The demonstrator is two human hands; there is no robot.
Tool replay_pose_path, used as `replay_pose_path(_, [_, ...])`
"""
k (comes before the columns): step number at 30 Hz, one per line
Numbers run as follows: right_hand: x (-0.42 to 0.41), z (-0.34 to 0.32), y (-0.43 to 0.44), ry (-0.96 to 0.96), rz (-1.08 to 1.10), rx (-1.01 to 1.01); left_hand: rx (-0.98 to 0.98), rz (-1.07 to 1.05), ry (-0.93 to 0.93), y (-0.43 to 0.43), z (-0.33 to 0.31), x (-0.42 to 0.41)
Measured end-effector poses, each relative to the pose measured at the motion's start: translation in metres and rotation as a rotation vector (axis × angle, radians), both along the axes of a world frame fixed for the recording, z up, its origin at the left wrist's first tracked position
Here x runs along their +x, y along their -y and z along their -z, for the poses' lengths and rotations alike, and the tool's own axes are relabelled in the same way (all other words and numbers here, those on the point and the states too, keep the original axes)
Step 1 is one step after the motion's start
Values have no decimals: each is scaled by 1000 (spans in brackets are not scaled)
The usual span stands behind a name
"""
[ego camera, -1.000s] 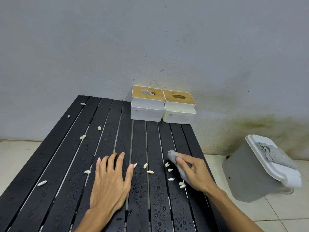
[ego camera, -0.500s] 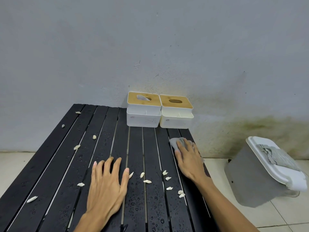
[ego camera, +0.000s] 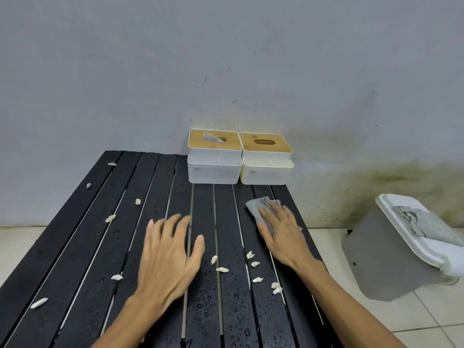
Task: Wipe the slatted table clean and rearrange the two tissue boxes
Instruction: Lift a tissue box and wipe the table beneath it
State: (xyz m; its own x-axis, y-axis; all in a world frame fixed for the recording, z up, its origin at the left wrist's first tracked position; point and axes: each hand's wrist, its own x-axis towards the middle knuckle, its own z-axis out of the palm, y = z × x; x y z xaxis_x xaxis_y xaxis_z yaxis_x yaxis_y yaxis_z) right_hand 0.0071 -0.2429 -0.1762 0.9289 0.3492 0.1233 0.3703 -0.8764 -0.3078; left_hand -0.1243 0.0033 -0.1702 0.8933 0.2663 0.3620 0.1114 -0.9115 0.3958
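Slatted table (ego camera: 226, 310): black, running away from the camera to a grey wall (ego camera: 226, 59); the near slats are beaded with water drops (ego camera: 200, 305).
Left tissue box (ego camera: 213, 169): white with a wooden lid, at the table's far right corner against the wall; a tissue (ego camera: 211, 138) pokes from its slot.
Right tissue box (ego camera: 266, 172): cream with a wooden lid, touching the left one side by side; nothing shows in its slot.
Right hand (ego camera: 281, 232): palm down with fingers straight, pressing flat on a grey cloth (ego camera: 256, 207) near the table's right edge, in front of the boxes and apart from them.
Left hand (ego camera: 168, 254): fingers spread and straight, holding nothing, over the middle slats; it is blurred, so it may be touching the wood or just above it.
Pale scraps (ego camera: 222, 269): scattered over the slats, with a cluster between the two hands and more along the left side.
Bin (ego camera: 376, 259): grey with a white lid, on the tiled floor (ego camera: 15, 244) to the table's right; a second grey cloth (ego camera: 424, 224) lies on its lid.
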Motion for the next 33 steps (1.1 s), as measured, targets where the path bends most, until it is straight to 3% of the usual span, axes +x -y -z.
replay_pose_path(8, [32,0,-24,2,78,-16,51,94,58,21,-12,99])
replay_pose_path(16, [25,-1,-16,57,47,89,300,209,203,46,-39,185])
replay_pose_path(22, [13,-3,5,124,9,-17,457,223,165,58,-42,228])
replay_pose_path(27, [15,3,10,107,-20,-63,438,189,135,63,-38,244])
replay_pose_path(33, [14,6,9,101,-31,-38,280,216,257,63,-31,252])
